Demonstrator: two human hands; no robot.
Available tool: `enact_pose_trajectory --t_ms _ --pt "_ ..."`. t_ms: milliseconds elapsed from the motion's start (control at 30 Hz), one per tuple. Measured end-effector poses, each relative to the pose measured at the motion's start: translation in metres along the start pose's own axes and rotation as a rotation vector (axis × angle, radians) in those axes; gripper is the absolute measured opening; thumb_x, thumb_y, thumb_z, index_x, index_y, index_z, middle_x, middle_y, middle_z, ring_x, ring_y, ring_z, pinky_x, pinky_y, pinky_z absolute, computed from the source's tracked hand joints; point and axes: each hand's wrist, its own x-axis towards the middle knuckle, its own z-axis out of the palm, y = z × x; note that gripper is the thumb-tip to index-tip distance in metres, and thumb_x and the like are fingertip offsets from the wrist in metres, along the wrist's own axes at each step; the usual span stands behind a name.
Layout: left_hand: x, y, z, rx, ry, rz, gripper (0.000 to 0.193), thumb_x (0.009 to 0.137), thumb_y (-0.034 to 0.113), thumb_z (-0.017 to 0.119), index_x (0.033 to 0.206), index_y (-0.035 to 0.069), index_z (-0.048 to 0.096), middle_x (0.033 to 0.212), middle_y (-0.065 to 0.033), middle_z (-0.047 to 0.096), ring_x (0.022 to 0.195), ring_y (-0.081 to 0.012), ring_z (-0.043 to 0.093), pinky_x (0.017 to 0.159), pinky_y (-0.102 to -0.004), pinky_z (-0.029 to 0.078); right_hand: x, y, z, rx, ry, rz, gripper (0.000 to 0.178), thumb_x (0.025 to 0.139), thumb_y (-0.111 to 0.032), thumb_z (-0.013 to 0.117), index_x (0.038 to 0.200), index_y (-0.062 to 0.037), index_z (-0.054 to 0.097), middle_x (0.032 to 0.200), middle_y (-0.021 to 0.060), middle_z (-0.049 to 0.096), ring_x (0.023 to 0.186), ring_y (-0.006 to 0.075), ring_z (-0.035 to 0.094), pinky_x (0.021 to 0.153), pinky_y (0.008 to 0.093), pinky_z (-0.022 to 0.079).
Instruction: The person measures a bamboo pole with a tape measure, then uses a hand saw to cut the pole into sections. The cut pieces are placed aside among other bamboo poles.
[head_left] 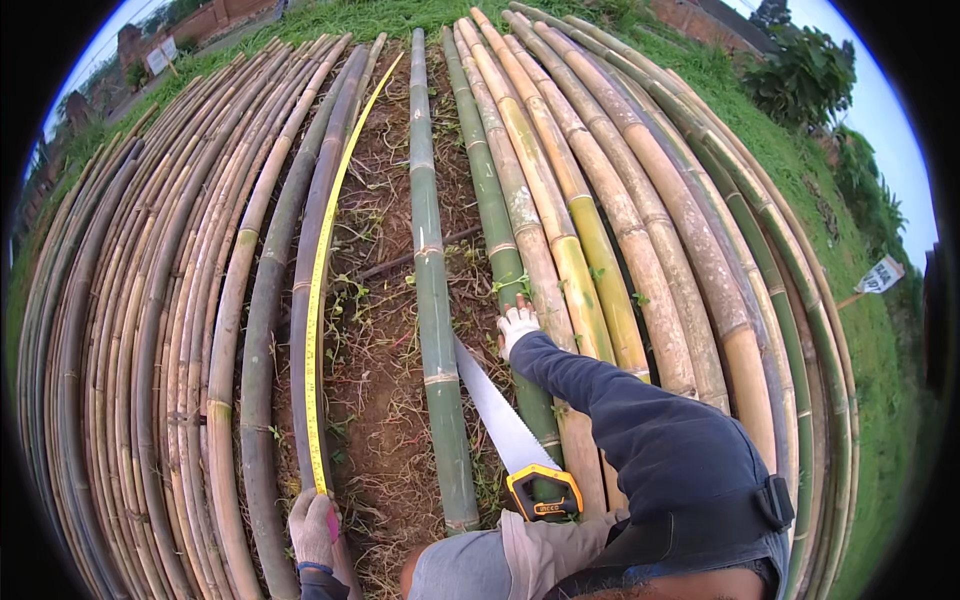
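My left hand [312, 530], in a pale work glove, is closed at the near end of a yellow tape measure [320, 270]. The tape's blade runs forward along a dark bamboo pole [304, 300], and a bit of pink shows beside my fingers. My right hand [517, 325], in a white glove with bare fingertips, lies on a green bamboo pole [487, 190] with its fingers stretched forward. Between my hands lies a separate green bamboo pole [425, 220]. A handsaw [497, 415] with a yellow and black handle rests beside it, close to my knee.
Many bamboo poles lie side by side at left [180, 290] and right [690, 200]. Bare soil with dry roots [380, 370] shows between them. Grass [800, 180], a bush [800, 75] and a small white sign [880, 275] stand beyond at right.
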Motion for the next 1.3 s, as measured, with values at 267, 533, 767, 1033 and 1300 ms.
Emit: enact_pose_trajectory --t_ms 267,533,767,1033,1300 --pt "0.097 0.092 0.03 0.154 0.017 0.107 0.024 0.1 0.021 0.066 0.113 0.001 0.073 0.087 -0.0022 0.069 0.073 -0.012 0.064 0.066 -0.0283 0.052 0.002 0.043 -0.004 0.028 0.057 0.066 0.05 0.074 -0.026 0.074 0.121 -0.008 0.074 0.154 0.0244 0.054 0.157 0.056 0.03 0.131 0.0689 0.018" --pt "0.21 0.155 0.052 0.188 0.094 0.132 0.03 0.099 0.024 0.069 0.117 0.001 0.076 0.089 -0.0054 0.073 0.073 -0.0148 0.068 0.068 -0.0297 0.053 0.006 0.039 -0.003 0.107 0.134 0.036 0.045 0.077 -0.021 0.073 0.12 -0.0057 0.074 0.152 0.026 0.056 0.158 0.0553 0.029 0.129 0.0701 0.023" --pt "0.334 0.211 0.09 0.14 0.037 0.072 0.02 0.1 0.021 0.067 0.106 0.003 0.074 0.081 -0.007 0.069 0.063 -0.0193 0.066 0.055 -0.0351 0.053 0.005 0.041 -0.017 0.099 0.125 0.068 0.045 0.079 -0.021 0.073 0.122 -0.007 0.075 0.151 0.026 0.056 0.158 0.0541 0.029 0.129 0.0692 0.024" --pt "0.447 0.229 0.132 0.21 0.04 0.111 0.013 0.096 0.019 0.071 0.098 0.006 0.072 0.077 -0.0051 0.065 0.057 -0.0205 0.061 0.048 -0.0378 0.046 0.004 0.031 -0.02 0.101 0.067 0.087 0.045 0.077 -0.019 0.073 0.12 -0.0052 0.073 0.148 0.0263 0.057 0.156 0.0556 0.033 0.127 0.0735 0.025" --pt "0.493 0.253 0.163 0.564 0.073 0.279 0.019 0.095 0.021 0.069 0.097 0.004 0.077 0.082 -0.0115 0.072 0.068 -0.0237 0.069 0.061 -0.0423 0.052 0.006 0.037 -0.019 0.133 0.114 0.05 0.05 0.075 -0.02 0.073 0.123 -0.0066 0.073 0.15 0.0262 0.053 0.156 0.0586 0.03 0.126 0.0748 0.026"
